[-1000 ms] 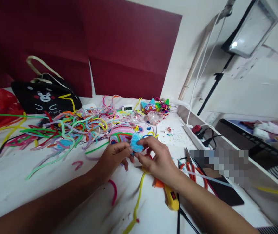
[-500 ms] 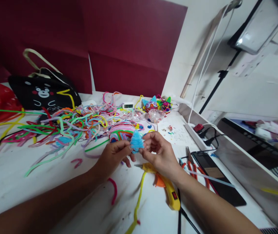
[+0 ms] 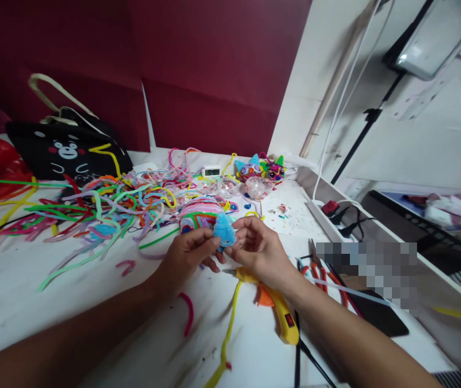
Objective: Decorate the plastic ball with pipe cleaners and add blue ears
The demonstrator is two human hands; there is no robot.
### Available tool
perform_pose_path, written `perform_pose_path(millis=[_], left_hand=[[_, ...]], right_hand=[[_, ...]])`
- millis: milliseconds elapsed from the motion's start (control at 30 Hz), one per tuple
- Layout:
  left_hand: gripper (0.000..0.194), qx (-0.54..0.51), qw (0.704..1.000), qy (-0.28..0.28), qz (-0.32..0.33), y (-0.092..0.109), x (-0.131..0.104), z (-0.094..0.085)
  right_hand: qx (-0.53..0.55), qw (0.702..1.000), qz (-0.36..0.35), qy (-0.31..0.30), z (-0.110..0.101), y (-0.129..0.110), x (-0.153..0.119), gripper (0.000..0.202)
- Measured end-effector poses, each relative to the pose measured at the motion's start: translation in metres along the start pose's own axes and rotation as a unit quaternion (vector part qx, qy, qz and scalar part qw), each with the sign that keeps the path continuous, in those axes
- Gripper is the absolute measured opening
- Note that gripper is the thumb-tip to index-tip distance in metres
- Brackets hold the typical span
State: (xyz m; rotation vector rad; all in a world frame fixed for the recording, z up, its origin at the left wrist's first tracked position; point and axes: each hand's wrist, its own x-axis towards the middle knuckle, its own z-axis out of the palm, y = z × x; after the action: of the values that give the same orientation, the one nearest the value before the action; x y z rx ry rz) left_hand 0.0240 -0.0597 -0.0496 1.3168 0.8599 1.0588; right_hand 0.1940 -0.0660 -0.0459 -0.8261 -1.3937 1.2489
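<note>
Left hand (image 3: 192,252): bare, slender fingers, plain wrist; left of the yellow glue gun (image 3: 281,311). Left forearm (image 3: 104,323): bare, narrow at the wrist, broadening away from it; left of the glue gun. Right hand (image 3: 263,252): bare, slender fingers; near the glue gun. Right forearm (image 3: 343,320): bare, similar taper; right of the glue gun.

Table (image 3: 12,312): white, with some dark smudges
Toward back left corner: black tote bag (image 3: 66,168), beside red plastic bag (image 3: 4,159)
Back edge: small digital clock (image 3: 211,171)
Left half: big tangle of pipe cleaners (image 3: 125,207)
Near right edge: power strip (image 3: 322,215), orange-handled pliers (image 3: 316,271)
Toward front edge: yellow glue gun (image 3: 284,315)
</note>
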Motion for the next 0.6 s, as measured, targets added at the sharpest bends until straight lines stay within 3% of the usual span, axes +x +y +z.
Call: perform_pose_path(millis=[233, 600], left_hand=[[0.019, -0.018, 1.0, 0.002, -0.005, -0.002, 0.001, 0.001], [0.02, 0.02, 1.0, 0.014, -0.001, -0.008, 0.002, -0.002]], right_hand=[[-0.024, 0.999, 0.047, 0.006, -0.001, 0.009, 0.001, 0.023], [-0.039, 0.999, 0.036, 0.007, 0.003, 0.012, 0.0, 0.008]])
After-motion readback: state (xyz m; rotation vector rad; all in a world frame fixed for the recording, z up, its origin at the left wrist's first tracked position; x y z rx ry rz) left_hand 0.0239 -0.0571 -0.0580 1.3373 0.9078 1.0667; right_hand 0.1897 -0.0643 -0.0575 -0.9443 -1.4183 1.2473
